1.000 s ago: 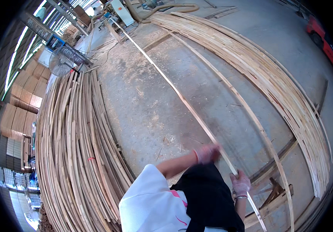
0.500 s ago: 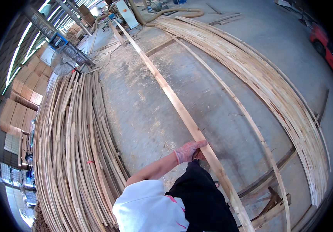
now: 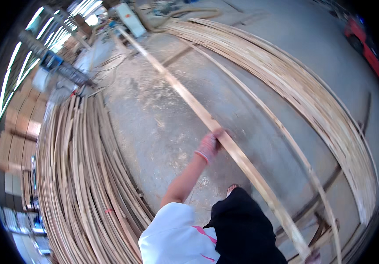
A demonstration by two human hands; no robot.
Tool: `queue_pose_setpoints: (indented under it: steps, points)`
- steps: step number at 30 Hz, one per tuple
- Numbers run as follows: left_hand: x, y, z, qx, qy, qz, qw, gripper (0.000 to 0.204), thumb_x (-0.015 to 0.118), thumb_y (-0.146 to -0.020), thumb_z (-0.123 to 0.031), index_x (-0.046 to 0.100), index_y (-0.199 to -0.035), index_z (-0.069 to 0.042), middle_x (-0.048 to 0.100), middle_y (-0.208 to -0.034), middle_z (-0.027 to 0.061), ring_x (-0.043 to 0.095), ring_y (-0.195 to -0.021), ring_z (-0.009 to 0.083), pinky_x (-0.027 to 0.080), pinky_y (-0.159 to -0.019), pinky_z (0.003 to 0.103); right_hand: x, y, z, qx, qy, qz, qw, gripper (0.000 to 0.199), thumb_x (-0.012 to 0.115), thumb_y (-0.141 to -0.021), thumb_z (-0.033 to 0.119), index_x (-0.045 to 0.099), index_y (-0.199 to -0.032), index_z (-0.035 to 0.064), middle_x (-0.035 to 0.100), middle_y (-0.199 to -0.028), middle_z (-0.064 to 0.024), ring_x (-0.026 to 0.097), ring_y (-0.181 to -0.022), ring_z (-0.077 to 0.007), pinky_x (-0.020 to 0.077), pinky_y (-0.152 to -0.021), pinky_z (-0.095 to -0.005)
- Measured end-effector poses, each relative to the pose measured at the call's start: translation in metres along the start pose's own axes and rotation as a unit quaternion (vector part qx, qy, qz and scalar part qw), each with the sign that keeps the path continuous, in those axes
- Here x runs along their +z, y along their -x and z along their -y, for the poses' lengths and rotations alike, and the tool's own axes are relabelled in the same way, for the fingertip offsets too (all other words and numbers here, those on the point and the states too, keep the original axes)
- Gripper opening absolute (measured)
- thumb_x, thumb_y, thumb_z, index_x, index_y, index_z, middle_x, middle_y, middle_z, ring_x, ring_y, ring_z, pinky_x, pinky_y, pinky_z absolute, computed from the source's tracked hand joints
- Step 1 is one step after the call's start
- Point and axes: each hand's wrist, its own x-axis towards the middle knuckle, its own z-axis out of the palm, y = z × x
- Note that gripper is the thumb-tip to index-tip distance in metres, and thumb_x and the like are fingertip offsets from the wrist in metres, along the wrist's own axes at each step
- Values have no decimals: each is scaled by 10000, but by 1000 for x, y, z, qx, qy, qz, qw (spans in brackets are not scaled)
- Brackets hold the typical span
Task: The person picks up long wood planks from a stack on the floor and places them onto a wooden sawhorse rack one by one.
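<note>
A long, pale wooden plank point(image 3: 246, 165) runs slantwise across the view, from a machine at the far left toward the lower right. My left hand point(image 3: 210, 145), in a reddish knit glove, is closed around the plank in the middle of the view, its thumb side over the top. At the lower right edge, a gloved part of my right hand point(image 3: 313, 256) shows against the plank's near end. Its fingers are blurred and cut off, so their grip cannot be made out.
Rough strips point(image 3: 81, 176) lie piled on the left. Paler strips point(image 3: 286, 79) form a wide stack on the right, with one thin strip point(image 3: 282, 127) lying apart before it. A white cabinet point(image 3: 130, 20) stands far off; a red vehicle point(image 3: 363, 46) is at the upper right.
My left hand has moved forward and slightly left with the plank in its grip. My right hand now shows at the near end. The view has shifted, and a foot has come into sight.
</note>
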Motion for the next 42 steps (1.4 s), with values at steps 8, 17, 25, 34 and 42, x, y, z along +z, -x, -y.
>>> queue_pose_setpoints:
  steps: [8,17,25,34,42]
  points:
    - [-53,-16,6,-16,3,127,992,484,538,-853,-432,514,-1115,-26,608,-1022,109,589,-940,229,494,-836,396,2,-4,276,34,-80,-9,996,376,515,-839,399,658,-836,51,629,-725,-193,615,-702,-355,472,-644,-429]
    - [8,66,158,-333,-284,421,795,525,604,-821,-305,458,-1239,-22,498,-1239,107,481,-1129,208,364,-980,322,-10,-31,445,-226,-154,225,935,398,454,-854,444,628,-994,114,636,-898,-182,595,-863,-351,466,-775,-419]
    - [-74,-24,181,-287,-135,232,920,332,558,-859,-367,591,-1031,-85,580,-769,21,541,-731,188,450,-812,386,45,-31,406,-237,-111,108,959,363,483,-816,427,615,-923,106,632,-814,-146,604,-819,-325,469,-738,-426]
    - [-103,-78,22,-148,-103,58,982,380,641,-809,-378,594,-994,-49,649,-879,70,618,-758,219,513,-817,393,31,18,152,366,-85,13,927,486,451,-861,457,570,-1143,79,610,-1101,-146,560,-1050,-300,437,-889,-359]
    - [-93,-71,-16,-32,-22,64,997,420,549,-861,-419,567,-1079,-60,639,-1008,77,619,-907,214,515,-824,409,81,4,240,265,-490,197,806,484,511,-867,474,599,-1117,69,638,-910,-55,589,-756,-124,476,-704,-256]
